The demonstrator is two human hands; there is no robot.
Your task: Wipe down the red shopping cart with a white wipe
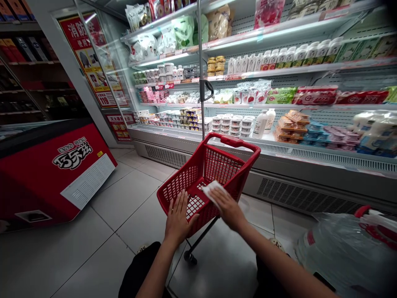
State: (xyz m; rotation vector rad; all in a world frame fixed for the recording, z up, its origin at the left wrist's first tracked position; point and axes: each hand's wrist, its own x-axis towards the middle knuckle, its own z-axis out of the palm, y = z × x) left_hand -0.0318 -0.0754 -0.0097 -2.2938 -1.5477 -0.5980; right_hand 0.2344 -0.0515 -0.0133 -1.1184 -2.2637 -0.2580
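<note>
Far left on the tiled floor sits a red chest freezer (52, 174); mid-frame a red shopping cart (207, 178) on wheels. Left hand (177, 219) lies flat, fingers spread, on the cart's near rim, steadying it, gripping nothing. Right hand (228, 207) presses a white wipe (210, 191) onto the rim, fingers over it. Right of that, chilled dairy shelves (279, 107) and a plastic bag (344, 252). Risk: hard wiping could roll or tip the light cart, or the wipe could drop through the mesh.
</note>
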